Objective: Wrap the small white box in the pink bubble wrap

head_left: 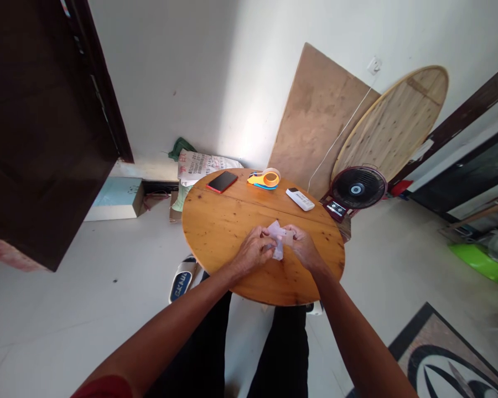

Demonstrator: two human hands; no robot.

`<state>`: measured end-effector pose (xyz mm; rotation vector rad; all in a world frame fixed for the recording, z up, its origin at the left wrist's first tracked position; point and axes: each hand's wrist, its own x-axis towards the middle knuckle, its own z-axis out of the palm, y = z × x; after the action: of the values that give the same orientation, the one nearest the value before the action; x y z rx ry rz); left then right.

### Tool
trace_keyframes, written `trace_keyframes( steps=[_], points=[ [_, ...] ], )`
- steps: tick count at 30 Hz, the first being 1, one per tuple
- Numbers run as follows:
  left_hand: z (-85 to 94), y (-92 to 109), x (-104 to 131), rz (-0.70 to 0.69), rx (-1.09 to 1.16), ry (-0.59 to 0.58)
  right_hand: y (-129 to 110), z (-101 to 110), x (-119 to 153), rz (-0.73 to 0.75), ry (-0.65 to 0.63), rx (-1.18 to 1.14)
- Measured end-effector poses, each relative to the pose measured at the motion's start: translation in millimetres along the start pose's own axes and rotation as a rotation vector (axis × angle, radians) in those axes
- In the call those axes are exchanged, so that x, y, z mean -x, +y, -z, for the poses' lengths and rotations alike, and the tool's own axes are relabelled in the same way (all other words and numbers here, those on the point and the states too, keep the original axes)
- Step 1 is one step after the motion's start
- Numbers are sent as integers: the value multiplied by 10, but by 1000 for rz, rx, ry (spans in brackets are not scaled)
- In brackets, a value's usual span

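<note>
Over the round wooden table (219, 232), both my hands hold a small piece of folded, pale lilac paper (277, 251). My left hand (254, 249) pinches its left side with bent fingers. At the upper right part of the paper, my right hand (302, 244) grips it between thumb and fingers. The paper has several angled flaps; its exact shape is too small to make out.
Along the table's far side lie a red-edged phone (222, 182), an orange and blue tape dispenser (265, 179) and a white device (300, 199). A dark fan (357, 189) stands beyond the right edge, near leaning boards (315, 110). A slipper (181, 283) is at the left.
</note>
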<state>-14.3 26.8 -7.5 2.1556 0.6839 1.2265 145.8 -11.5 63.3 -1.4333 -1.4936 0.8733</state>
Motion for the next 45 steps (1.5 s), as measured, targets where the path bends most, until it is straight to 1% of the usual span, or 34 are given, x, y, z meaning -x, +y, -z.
trace_keyframes(
  steps=[4,8,10,12,15,17,21,24,27,31,34,37,40,42,45],
  points=[
    [-12,68,47,84,11,25,-2,-45,93,45,41,64],
    [-12,124,50,241,-26,68,-3,-82,193,116,69,129],
    [-8,124,50,280,-21,98,23,-105,242,143,69,142],
    [-3,108,52,245,-5,93,59,-131,286,166,76,154],
    [9,77,55,145,13,34,124,-169,338,207,82,193],
    [18,63,58,107,14,3,178,-189,360,253,87,223],
    [34,58,73,78,-22,-5,314,-210,406,344,138,314],
    [49,67,81,70,-76,-26,394,-215,463,425,201,426],
    [61,75,81,75,-111,-41,426,-221,525,486,247,552],
    [67,80,89,58,-120,-31,448,-237,576,541,263,647],
    [66,85,106,23,-117,-17,480,-242,594,562,261,683],
    [59,89,120,-5,-114,-5,500,-234,606,580,232,702],
    [42,82,120,-14,-77,-34,487,-227,601,577,198,711],
    [28,69,110,14,-18,-67,471,-233,584,558,202,705],
    [14,47,89,83,72,-106,455,-254,550,540,240,671]
  ],
)
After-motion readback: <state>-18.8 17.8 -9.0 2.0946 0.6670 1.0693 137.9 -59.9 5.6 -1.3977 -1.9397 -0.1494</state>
